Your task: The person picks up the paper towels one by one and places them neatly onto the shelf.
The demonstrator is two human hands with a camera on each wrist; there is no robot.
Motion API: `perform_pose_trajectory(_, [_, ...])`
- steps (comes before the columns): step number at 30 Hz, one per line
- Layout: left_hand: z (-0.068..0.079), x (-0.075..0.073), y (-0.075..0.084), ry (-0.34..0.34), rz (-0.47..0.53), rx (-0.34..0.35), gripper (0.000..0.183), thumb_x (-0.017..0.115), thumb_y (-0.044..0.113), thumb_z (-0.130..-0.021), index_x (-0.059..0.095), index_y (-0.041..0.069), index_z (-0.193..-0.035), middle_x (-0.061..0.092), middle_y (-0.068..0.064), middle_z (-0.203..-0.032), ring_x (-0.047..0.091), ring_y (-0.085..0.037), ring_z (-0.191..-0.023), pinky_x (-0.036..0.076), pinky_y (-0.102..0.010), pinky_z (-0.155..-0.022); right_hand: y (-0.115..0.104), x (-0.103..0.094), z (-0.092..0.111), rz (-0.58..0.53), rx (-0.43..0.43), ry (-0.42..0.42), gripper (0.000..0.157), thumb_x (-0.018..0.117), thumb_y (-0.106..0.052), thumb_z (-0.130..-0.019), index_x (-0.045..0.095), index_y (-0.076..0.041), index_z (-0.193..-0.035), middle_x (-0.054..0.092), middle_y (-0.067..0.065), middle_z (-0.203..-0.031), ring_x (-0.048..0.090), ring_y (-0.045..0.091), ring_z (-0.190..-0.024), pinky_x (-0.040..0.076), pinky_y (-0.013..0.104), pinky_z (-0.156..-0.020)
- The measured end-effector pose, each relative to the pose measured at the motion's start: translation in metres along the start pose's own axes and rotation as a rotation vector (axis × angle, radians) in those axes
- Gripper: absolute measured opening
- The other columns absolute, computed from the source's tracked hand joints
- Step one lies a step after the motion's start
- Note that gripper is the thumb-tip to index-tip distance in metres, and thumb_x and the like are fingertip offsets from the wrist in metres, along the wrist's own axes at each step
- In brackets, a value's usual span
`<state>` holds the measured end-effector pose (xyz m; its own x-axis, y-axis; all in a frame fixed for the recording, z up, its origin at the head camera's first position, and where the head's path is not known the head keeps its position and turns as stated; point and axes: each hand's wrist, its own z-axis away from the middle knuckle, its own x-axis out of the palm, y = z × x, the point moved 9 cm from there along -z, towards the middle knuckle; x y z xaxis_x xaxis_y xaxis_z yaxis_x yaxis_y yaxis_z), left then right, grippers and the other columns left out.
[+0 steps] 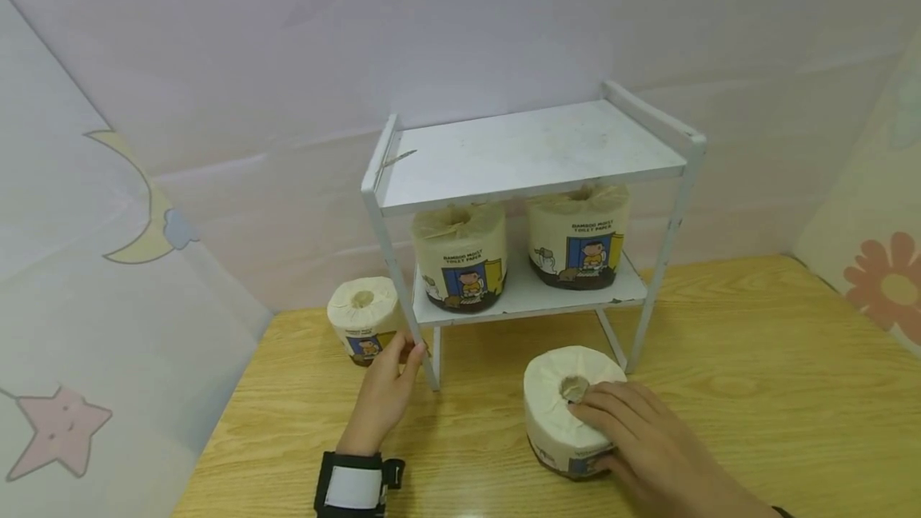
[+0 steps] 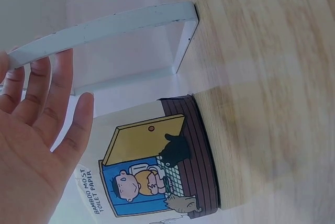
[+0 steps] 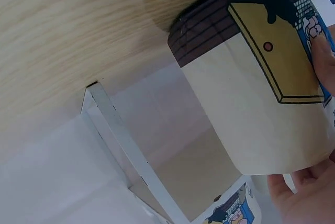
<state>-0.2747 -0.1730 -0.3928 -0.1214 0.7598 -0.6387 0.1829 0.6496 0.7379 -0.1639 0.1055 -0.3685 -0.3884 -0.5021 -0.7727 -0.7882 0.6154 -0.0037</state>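
Observation:
In the head view my left hand (image 1: 384,396) pinches the front left leg of a white two-tier shelf rack (image 1: 532,152). The left wrist view shows the fingers (image 2: 56,85) around that leg, with the thumb at the frame's edge. Beside this hand, to the left of the rack, a wrapped toilet paper roll (image 1: 363,306) stands on the table. My right hand (image 1: 651,438) grips another toilet paper roll (image 3: 225,98), fingers over its top and thumb on its printed side. That roll is in front of the rack, upright and on or just above the table.
Two more toilet paper rolls, one left (image 1: 460,254) and one right (image 1: 579,234), stand on the rack's lower shelf. The upper shelf holds nothing visible but a dark mark. The wooden table (image 1: 727,342) meets pale walls (image 1: 302,46) at the back and sides.

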Motion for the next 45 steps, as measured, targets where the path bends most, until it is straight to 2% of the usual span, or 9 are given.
perform_pose_trajectory(2, [0.0, 0.0, 0.0, 0.001, -0.003, 0.001, 0.027, 0.045, 0.038, -0.097, 0.059, 0.016, -0.104, 0.069, -0.005, -0.101, 0.06, -0.02, -0.1, 0.051, -0.049, -0.086, -0.002, -0.001, 0.0, -0.009, -0.018, 0.031, 0.049, 0.063, -0.039, -0.081, 0.06, -0.009, -0.12, 0.064, 0.002, -0.114, 0.048, 0.018, -0.112, 0.009, 0.018, -0.116])
perform_pose_trajectory(4, [0.0, 0.0, 0.0, 0.001, -0.006, 0.002, 0.026, 0.045, 0.038, -0.097, 0.059, 0.016, -0.104, 0.069, -0.005, -0.101, 0.061, -0.02, -0.1, 0.051, -0.049, -0.086, -0.004, -0.002, 0.0, -0.009, -0.028, 0.048, 0.043, 0.051, -0.042, -0.092, 0.061, -0.008, -0.118, 0.064, 0.003, -0.112, 0.047, 0.019, -0.111, 0.009, 0.018, -0.117])
perform_pose_trajectory(7, [0.0, 0.0, 0.0, 0.0, -0.005, 0.002, 0.025, 0.046, 0.037, -0.097, 0.058, 0.016, -0.104, 0.069, -0.006, -0.101, 0.061, -0.021, -0.101, 0.051, -0.05, -0.086, -0.008, -0.006, -0.001, -0.001, -0.054, 0.115, 0.047, 0.035, -0.041, -0.1, 0.065, -0.006, -0.112, 0.066, 0.005, -0.107, 0.049, 0.019, -0.108, 0.013, 0.019, -0.116])
perform_pose_trajectory(9, [0.0, 0.0, 0.0, -0.002, -0.007, 0.002, 0.024, 0.046, 0.036, -0.097, 0.058, 0.016, -0.103, 0.069, -0.006, -0.101, 0.061, -0.021, -0.101, 0.051, -0.05, -0.087, -0.011, -0.009, -0.002, 0.001, -0.071, 0.158, 0.048, 0.032, -0.038, -0.101, 0.066, -0.005, -0.109, 0.067, 0.006, -0.105, 0.051, 0.02, -0.105, 0.016, 0.019, -0.116])
perform_pose_trajectory(17, [0.001, 0.002, -0.002, -0.008, -0.015, -0.009, 0.022, 0.046, 0.036, -0.097, 0.058, 0.019, -0.103, 0.069, -0.005, -0.102, 0.06, -0.021, -0.102, 0.051, -0.05, -0.086, -0.021, -0.024, -0.006, -0.013, -0.135, 0.266, 0.042, 0.035, -0.025, -0.102, 0.067, 0.002, -0.103, 0.068, 0.013, -0.1, 0.053, 0.025, -0.102, 0.021, 0.022, -0.115])
perform_pose_trajectory(23, [0.002, 0.002, -0.003, -0.008, -0.015, -0.01, 0.024, 0.045, 0.038, -0.097, 0.058, 0.019, -0.103, 0.068, -0.004, -0.102, 0.06, -0.021, -0.102, 0.051, -0.05, -0.086, -0.029, -0.039, -0.009, -0.022, -0.188, 0.348, 0.038, 0.04, -0.022, -0.101, 0.067, 0.004, -0.102, 0.068, 0.015, -0.097, 0.053, 0.027, -0.1, 0.024, 0.023, -0.114])
perform_pose_trajectory(33, [0.0, 0.0, -0.001, 0.005, -0.018, 0.003, 0.022, 0.045, 0.035, -0.098, 0.058, 0.017, -0.103, 0.069, -0.005, -0.101, 0.061, -0.021, -0.101, 0.051, -0.05, -0.088, -0.036, -0.067, -0.02, 0.033, -0.255, 0.49, 0.029, 0.041, -0.012, -0.096, 0.066, 0.004, -0.092, 0.066, 0.016, -0.085, 0.053, 0.028, -0.091, 0.03, 0.027, -0.111])
perform_pose_trajectory(39, [0.0, -0.001, 0.0, 0.012, -0.026, 0.009, 0.021, 0.046, 0.033, -0.098, 0.058, 0.016, -0.103, 0.069, -0.006, -0.101, 0.061, -0.021, -0.1, 0.051, -0.051, -0.087, -0.039, -0.086, -0.029, 0.075, -0.267, 0.569, 0.027, 0.042, -0.01, -0.094, 0.064, 0.003, -0.085, 0.063, 0.014, -0.078, 0.052, 0.028, -0.084, 0.031, 0.024, -0.111])
perform_pose_trajectory(45, [0.0, 0.001, -0.001, 0.004, -0.025, 0.014, 0.024, 0.044, 0.038, -0.098, 0.057, 0.018, -0.102, 0.069, -0.005, -0.101, 0.061, -0.021, -0.101, 0.051, -0.05, -0.087, -0.037, -0.106, -0.036, 0.037, -0.25, 0.661, 0.025, 0.045, -0.012, -0.093, 0.061, 0.004, -0.082, 0.06, 0.014, -0.079, 0.051, 0.025, -0.096, 0.033, 0.021, -0.11])
